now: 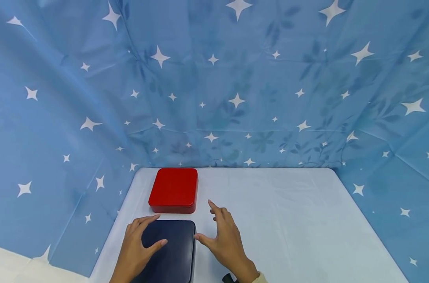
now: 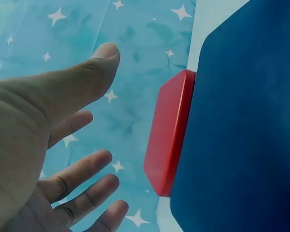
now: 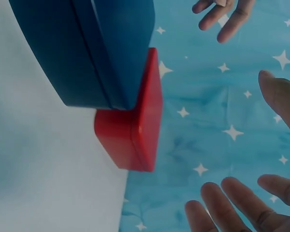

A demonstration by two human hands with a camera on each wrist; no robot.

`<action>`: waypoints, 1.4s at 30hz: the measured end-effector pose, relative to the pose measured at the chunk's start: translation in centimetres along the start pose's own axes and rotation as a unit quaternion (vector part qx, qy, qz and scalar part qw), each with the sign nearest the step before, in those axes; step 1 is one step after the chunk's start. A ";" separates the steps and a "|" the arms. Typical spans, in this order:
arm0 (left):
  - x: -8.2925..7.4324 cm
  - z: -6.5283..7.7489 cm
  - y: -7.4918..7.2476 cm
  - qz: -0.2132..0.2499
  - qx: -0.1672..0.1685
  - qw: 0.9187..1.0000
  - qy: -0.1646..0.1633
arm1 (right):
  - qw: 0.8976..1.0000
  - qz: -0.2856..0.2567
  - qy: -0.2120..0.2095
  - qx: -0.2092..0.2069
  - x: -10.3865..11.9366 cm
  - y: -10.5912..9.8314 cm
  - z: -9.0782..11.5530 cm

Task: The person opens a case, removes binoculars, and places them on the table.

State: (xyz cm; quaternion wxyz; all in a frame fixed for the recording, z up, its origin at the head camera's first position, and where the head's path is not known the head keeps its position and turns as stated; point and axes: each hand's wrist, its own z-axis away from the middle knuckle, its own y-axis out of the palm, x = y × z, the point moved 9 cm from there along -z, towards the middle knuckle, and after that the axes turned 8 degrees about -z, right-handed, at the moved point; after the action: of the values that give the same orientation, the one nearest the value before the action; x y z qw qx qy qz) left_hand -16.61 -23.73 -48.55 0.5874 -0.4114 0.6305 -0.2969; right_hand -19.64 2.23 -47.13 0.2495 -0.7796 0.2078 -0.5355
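Pretty wide grip on both sides; the left hand (image 1: 134,243) has thumb and fingers spread in a loose C above the left part of the dark blue box (image 1: 170,251), and the right hand (image 1: 226,239) makes much the same shape just off that box's right side, thumb pointing at it; both wrist views show fingers apart from the box, so it's all air in there; the box lies flat on the white table (image 1: 288,220), over toward the left edge, near end cut off by the frame; the red box (image 1: 174,186) sits just behind it, close to the table's far left corner; blue star-print cloth (image 1: 214,78) hangs behind the far edge.
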 end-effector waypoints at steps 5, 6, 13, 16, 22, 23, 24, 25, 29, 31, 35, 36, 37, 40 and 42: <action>1.7 0.7 0.7 0.016 0.035 0.998 -0.045 | 1.000 -0.017 -0.005 -0.005 -0.4 1.1 0.5; 2.0 0.9 0.9 0.019 0.043 0.997 -0.055 | 1.000 -0.019 -0.003 -0.006 -0.4 1.3 0.6; 4.1 1.8 1.8 0.029 0.066 0.994 -0.079 | 0.999 -0.037 0.027 0.012 -1.1 3.0 1.2; 5.0 1.9 2.0 0.036 0.073 0.993 -0.085 | 0.997 -0.049 0.044 0.026 -1.4 3.9 1.5; 5.8 2.1 2.1 0.053 0.078 0.992 -0.086 | 0.991 -0.087 0.086 0.061 -2.4 6.0 2.1; 5.9 2.2 2.1 0.056 0.080 0.992 -0.085 | 0.989 -0.095 0.093 0.067 -2.6 6.4 2.2; 6.0 2.2 2.1 0.056 0.081 0.992 -0.084 | 0.987 -0.102 0.094 0.075 -2.6 6.7 2.4; 6.2 2.2 2.2 0.057 0.083 0.991 -0.085 | 0.986 -0.107 0.098 0.079 -2.7 7.0 2.5; 6.9 2.2 2.6 0.056 0.091 0.991 -0.086 | 0.983 -0.120 0.098 0.094 -2.9 8.0 2.7; 7.2 2.2 2.7 0.057 0.092 0.990 -0.089 | 0.983 -0.121 0.100 0.100 -3.1 8.4 2.8; 7.7 2.3 2.8 0.060 0.092 0.989 -0.098 | 0.978 -0.136 0.112 0.111 -3.4 9.0 2.9; 7.8 2.3 2.8 0.061 0.090 0.989 -0.099 | 0.976 -0.143 0.117 0.114 -3.5 9.2 3.0; 7.9 2.3 2.8 0.061 0.089 0.989 -0.101 | 0.974 -0.150 0.121 0.117 -3.5 9.3 3.0; 8.4 2.4 3.1 0.059 0.091 0.988 -0.114 | 0.967 -0.172 0.138 0.124 -3.6 9.7 3.2; 8.7 2.3 3.4 0.056 0.094 0.987 -0.120 | 0.964 -0.179 0.151 0.126 -3.7 10.0 3.4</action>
State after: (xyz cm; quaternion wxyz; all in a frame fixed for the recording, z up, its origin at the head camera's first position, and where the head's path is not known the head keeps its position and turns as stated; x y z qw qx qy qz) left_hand -14.63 -29.41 -56.10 0.7105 -0.3507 0.5471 -0.2698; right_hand -18.28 -2.84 -56.98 0.2119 -0.6766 0.0310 -0.7045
